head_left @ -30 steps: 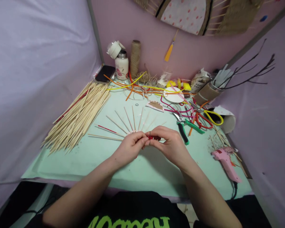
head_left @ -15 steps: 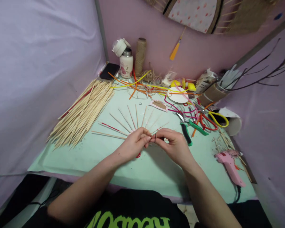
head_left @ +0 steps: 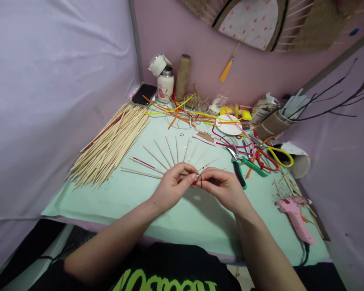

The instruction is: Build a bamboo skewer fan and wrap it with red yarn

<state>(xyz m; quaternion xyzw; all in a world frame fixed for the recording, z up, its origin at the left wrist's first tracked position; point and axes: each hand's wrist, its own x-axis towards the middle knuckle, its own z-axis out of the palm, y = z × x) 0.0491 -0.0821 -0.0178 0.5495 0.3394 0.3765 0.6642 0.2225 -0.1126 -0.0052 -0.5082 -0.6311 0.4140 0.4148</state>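
My left hand and my right hand meet fingertip to fingertip over the table's middle. A thin black band loops at the right fingertips, which pinch it. My left thumb and forefinger are pressed together beside the band; what they hold is too small and covered to make out. Something red shows just under the fingertips. Behind both hands, thin wooden sticks spread out in a fan, one of them painted red. Their inner ends are hidden by my hands.
A big pile of wooden sticks lies at the left. Green-handled pruning shears, scissors and a pink glue gun lie on the right. Colored cords, a bottle and a twine spool stand or lie behind.
My fingertips have shifted slightly and the black band shows more clearly between them. More of something red appears under the fingers. The whole view has tilted a little.
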